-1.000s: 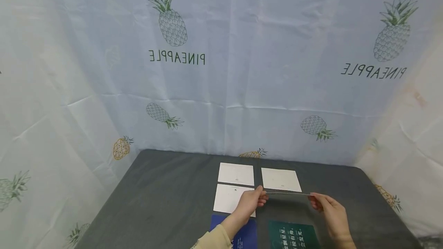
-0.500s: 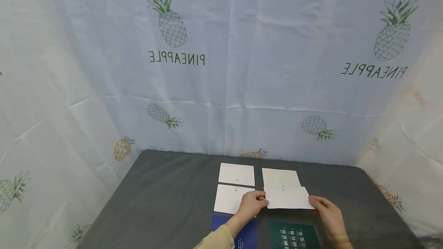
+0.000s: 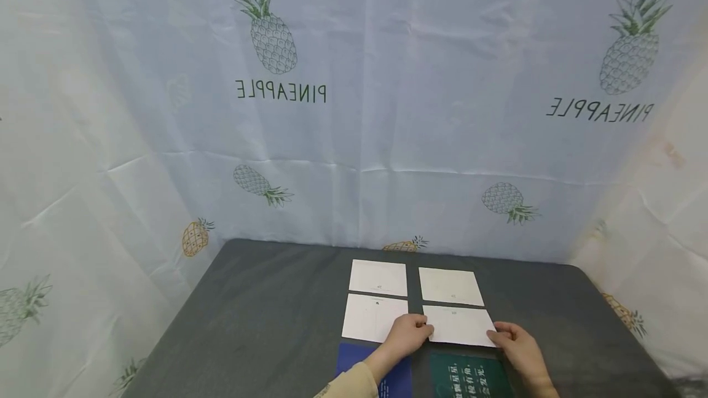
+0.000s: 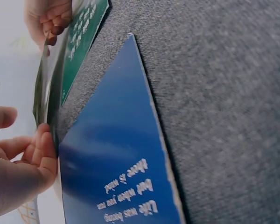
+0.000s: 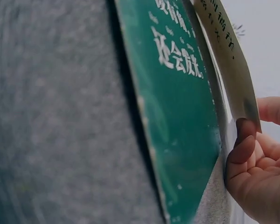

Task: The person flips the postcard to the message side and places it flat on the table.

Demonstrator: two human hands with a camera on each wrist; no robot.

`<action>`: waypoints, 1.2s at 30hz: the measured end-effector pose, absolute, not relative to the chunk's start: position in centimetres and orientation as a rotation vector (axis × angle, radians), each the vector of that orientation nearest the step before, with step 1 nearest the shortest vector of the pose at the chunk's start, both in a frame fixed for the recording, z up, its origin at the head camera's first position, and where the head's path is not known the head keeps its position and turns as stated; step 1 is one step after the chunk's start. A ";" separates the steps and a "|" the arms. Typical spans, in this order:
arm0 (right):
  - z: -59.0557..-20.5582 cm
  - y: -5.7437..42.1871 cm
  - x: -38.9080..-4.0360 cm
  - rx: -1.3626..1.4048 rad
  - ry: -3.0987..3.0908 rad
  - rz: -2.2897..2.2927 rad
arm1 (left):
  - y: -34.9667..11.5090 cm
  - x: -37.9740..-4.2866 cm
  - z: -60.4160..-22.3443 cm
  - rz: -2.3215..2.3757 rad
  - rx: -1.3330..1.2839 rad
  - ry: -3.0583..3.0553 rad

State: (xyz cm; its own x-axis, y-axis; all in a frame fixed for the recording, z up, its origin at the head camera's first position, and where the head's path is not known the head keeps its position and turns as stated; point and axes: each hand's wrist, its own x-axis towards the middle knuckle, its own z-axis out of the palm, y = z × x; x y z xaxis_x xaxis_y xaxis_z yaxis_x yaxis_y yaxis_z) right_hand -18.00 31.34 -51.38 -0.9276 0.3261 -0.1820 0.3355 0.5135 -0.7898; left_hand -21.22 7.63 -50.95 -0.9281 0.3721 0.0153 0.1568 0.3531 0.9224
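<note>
Both hands hold one postcard (image 3: 460,327), its white back upward, just above the grey cloth. The left hand (image 3: 406,333) pinches its left edge, while the right hand (image 3: 520,349) grips its near right corner between thumb and fingers. From the right wrist, the held postcard (image 5: 233,60) shows a tan printed underside, slightly bowed. Directly behind it lies another white postcard (image 3: 450,286). Nearer the person is a green postcard (image 3: 470,376) with white writing. A blue postcard (image 4: 112,121) lies under the left wrist, partly hidden by the arm in the head view.
Two more white postcards, a far one (image 3: 378,277) and a nearer one (image 3: 367,317), lie in the left column. A dark grey cloth (image 3: 265,324) covers the table. A pineapple-print curtain (image 3: 354,109) hangs behind and at both sides.
The held postcard has tilted from edge-on to nearly flat and come down toward the person. It no longer overlaps the white postcard behind it. Both hands have lowered with it.
</note>
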 end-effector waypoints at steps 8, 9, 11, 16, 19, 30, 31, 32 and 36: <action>-51.6 31.0 -18.3 0.580 2.758 -1.289 | 7.8 -21.3 -51.0 1.543 0.497 2.436; -51.7 31.0 -18.4 0.573 2.769 -1.254 | 7.8 -21.4 -51.0 1.545 0.493 2.437; -51.8 31.0 -18.5 0.555 2.795 -1.177 | 7.9 -21.5 -51.1 1.549 0.479 2.434; -51.9 31.0 -18.7 0.505 2.844 -1.054 | 7.7 -21.7 -51.2 1.568 0.433 2.398; -51.8 30.8 -18.7 0.490 2.851 -1.047 | 7.7 -21.8 -51.1 1.569 0.434 2.399; -51.4 30.6 -19.0 0.486 2.889 -0.961 | 7.8 -21.4 -50.8 1.486 0.567 2.496; -51.4 30.6 -19.1 0.482 2.889 -0.954 | 7.7 -21.3 -50.7 1.487 0.569 2.494; -51.4 30.6 -19.1 0.476 2.890 -0.946 | 7.7 -21.3 -50.6 1.486 0.572 2.495; -51.6 30.7 -19.3 0.464 2.885 -0.922 | 7.6 -21.3 -50.7 1.478 0.581 2.505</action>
